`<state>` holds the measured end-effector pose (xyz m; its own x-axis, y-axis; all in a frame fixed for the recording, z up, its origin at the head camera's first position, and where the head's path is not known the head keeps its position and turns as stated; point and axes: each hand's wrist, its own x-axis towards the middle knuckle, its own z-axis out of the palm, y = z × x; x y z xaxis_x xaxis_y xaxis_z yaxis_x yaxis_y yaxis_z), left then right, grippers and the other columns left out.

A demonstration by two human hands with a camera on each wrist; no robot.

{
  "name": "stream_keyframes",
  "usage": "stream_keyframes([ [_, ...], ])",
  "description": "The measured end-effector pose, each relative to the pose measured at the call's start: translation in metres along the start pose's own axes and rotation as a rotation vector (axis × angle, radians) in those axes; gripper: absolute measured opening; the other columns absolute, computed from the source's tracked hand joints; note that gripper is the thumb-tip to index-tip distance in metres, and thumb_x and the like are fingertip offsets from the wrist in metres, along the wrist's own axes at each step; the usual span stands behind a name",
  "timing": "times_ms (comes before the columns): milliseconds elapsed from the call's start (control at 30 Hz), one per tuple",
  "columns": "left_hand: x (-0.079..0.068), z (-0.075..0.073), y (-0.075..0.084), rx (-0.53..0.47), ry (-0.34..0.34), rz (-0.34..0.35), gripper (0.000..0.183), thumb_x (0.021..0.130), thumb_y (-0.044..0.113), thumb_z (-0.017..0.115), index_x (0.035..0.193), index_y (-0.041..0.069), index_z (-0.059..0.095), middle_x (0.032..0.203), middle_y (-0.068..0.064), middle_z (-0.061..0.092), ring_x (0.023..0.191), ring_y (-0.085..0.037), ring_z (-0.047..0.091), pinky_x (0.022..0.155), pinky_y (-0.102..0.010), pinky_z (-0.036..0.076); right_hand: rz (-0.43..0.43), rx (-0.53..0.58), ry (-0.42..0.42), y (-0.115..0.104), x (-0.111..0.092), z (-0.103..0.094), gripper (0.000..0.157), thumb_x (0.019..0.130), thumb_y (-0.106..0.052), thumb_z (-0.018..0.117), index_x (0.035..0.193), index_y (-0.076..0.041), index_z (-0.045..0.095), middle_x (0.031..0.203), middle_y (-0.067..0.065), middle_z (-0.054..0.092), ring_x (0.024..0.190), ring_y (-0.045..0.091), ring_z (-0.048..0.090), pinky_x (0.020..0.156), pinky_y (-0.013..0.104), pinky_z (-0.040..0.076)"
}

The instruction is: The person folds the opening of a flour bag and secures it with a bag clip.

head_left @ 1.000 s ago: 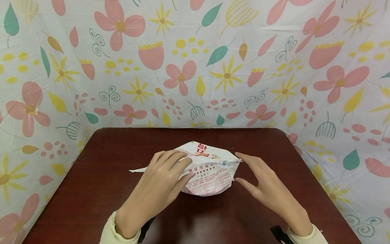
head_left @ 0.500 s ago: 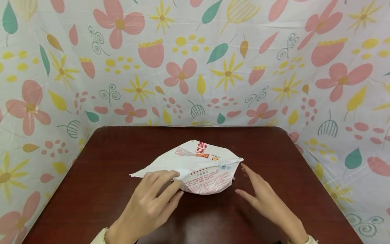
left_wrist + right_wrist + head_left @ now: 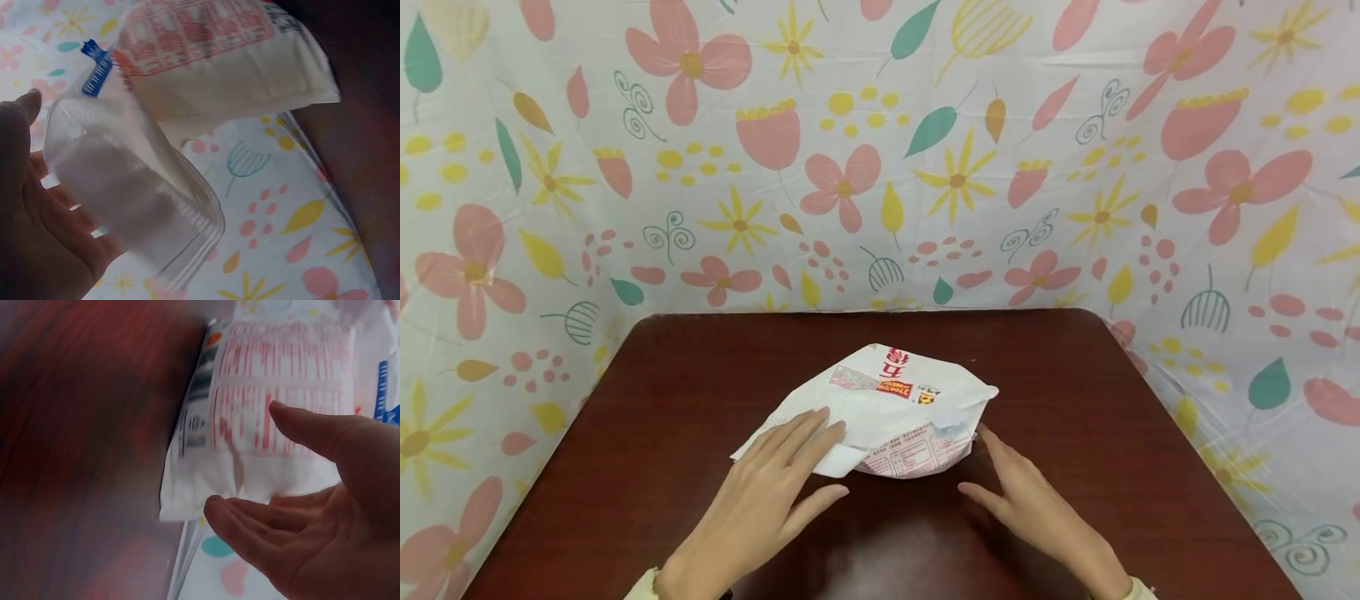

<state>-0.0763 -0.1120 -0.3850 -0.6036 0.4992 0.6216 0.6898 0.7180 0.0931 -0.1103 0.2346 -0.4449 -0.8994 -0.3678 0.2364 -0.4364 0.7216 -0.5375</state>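
A white flour bag (image 3: 910, 454) with red print lies in the middle of the table in the head view. Its top (image 3: 850, 429) is folded over toward the person and hangs down at the front left. My left hand (image 3: 760, 492) rests on this flap with fingers nearly straight; in the left wrist view the fingers are partly behind the loose flap (image 3: 131, 187). At the bag's right end is my right hand (image 3: 1037, 504), fingers extended and thumb apart. The right wrist view shows that hand (image 3: 319, 506) beside the bag's printed side (image 3: 275, 394), gripping nothing.
The dark red-brown table (image 3: 700, 375) surrounds the bag. A white cloth with flowers and leaves (image 3: 880, 208) hangs behind the table and along both sides. A blue printed strip (image 3: 97, 75) shows near the flap in the left wrist view.
The bag's raised top edge has folded down toward the person, covering part of the red text. My left hand moved down and left with it; my right hand moved lower along the right end.
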Motion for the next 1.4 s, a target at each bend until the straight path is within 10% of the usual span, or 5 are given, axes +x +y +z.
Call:
stream_keyframes([
  [500,0.000,0.043,-0.008,0.044,-0.165,-0.046,0.083,0.092,0.052,0.065,0.159,0.025,0.024,0.164,-0.015,0.016,0.148,-0.044,0.019,0.103,-0.064,0.038,0.042,-0.056,0.124,-0.007,0.013,0.020,0.088,0.080,-0.023,0.085,0.148,-0.010,0.031,0.126,0.010,0.065,0.110,0.024,0.066,0.083,0.045,0.055],
  [1400,0.015,0.090,-0.026,0.138,-0.045,-0.011,0.097,0.083,0.031,0.082,0.159,0.016,0.024,0.159,-0.022,0.027,0.140,-0.044,0.037,0.084,-0.049,0.055,0.021,-0.106,0.191,-0.007,0.035,0.024,0.073,0.082,-0.023,0.083,0.136,0.001,0.042,0.104,0.014,0.072,0.095,0.030,0.071,0.074,0.046,0.055],
])
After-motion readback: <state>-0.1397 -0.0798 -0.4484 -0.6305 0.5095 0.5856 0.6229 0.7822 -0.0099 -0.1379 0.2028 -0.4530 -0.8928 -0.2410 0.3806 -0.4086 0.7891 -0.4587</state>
